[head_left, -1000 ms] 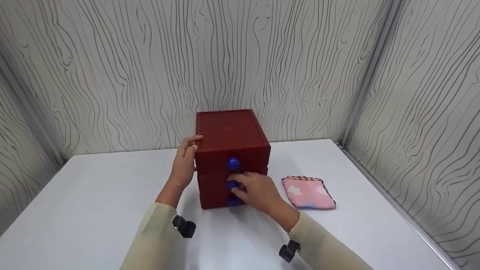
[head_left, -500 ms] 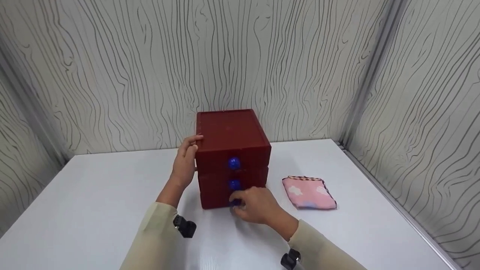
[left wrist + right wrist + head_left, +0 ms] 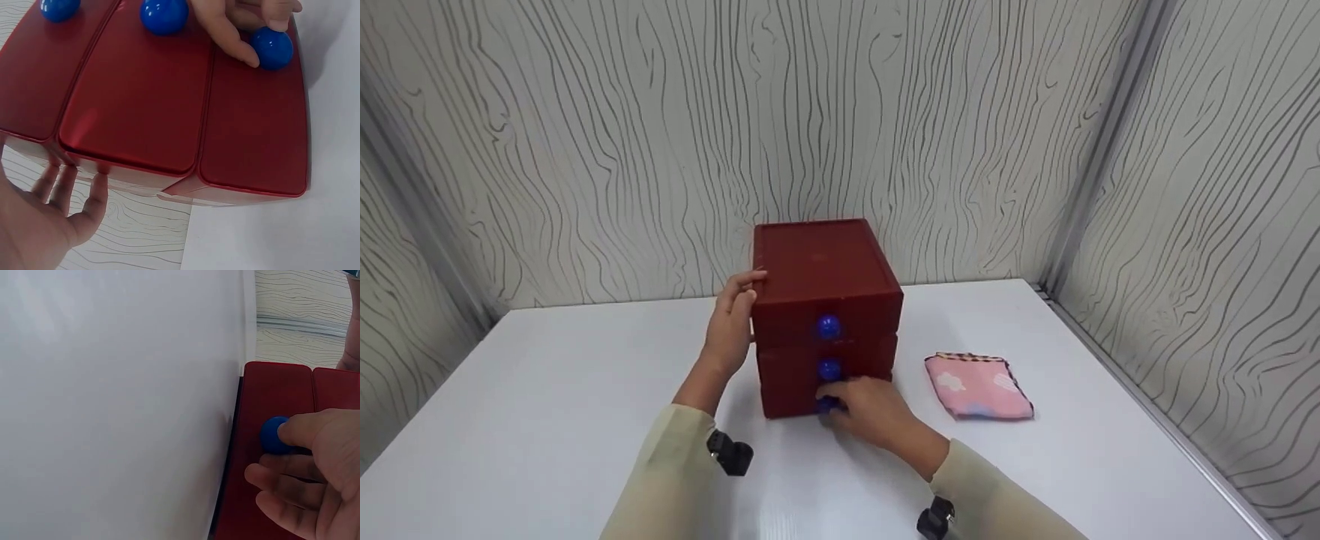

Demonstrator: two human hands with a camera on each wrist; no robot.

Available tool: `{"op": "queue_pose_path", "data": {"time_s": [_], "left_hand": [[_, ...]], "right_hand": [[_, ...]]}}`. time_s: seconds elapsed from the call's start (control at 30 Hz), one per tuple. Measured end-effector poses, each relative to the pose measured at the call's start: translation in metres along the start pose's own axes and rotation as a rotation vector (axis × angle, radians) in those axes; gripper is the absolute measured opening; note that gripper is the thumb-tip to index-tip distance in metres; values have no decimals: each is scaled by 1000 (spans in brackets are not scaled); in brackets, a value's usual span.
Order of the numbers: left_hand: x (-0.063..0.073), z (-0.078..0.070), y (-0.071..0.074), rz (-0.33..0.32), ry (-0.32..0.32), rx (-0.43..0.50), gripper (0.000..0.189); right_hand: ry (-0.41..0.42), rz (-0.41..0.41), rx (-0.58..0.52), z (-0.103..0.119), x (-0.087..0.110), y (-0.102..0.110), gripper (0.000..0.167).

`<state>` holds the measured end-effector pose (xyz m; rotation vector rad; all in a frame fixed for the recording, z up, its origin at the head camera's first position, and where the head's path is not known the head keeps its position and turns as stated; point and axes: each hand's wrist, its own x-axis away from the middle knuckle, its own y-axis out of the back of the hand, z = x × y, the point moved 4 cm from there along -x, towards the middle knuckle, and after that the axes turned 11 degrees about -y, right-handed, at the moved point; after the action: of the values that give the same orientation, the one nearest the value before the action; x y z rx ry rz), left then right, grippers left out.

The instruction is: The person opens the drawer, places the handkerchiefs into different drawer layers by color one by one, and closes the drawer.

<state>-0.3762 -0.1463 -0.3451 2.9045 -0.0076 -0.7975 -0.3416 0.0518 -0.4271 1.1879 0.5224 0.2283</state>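
Observation:
A dark red three-drawer box [image 3: 825,262] stands on the white table, one blue ball knob on each drawer front. My right hand [image 3: 874,412] pinches the bottom knob [image 3: 272,48] between thumb and fingers, as the left wrist view shows; its other fingers hang loosely curled below the thumb in the right wrist view. The top knob [image 3: 829,326] and middle knob [image 3: 829,369] are untouched. My left hand [image 3: 728,330] lies along the box's left side, fingertips reaching the top edge. All three drawers look pushed in.
A folded pink cloth [image 3: 979,386] with white cloud shapes and a checked border lies right of the box. Behind the white table [image 3: 585,420] rises a wood-grain patterned wall [image 3: 810,112], with side walls left and right.
My right hand has gone down from the middle knob to the bottom knob and now pinches that one. The left hand stays at the box's side.

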Motion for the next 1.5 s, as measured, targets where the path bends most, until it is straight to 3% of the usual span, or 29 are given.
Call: {"op": "queue_pose_path", "data": {"time_s": [0.33,0.67,1.2,1.3,1.43,1.5], "left_hand": [[1,3,2,-3,0,22,38],[0,1,-1,-5,6,4,38],[-1,0,-1,-5,0,24,38],[-2,1,-1,-1,5,23,38],[-1,2,-1,3,11,39,39],[-1,2,-1,7,10,47,39]], "right_hand": [[44,128,-78,4,15,6,19],[189,88,-48,14,48,18,20],[285,136,-63,30,83,27,21],[280,161,-72,31,86,27,22],[198,300,-136,30,89,28,23],[204,295,-138,31,90,31,21]]}}
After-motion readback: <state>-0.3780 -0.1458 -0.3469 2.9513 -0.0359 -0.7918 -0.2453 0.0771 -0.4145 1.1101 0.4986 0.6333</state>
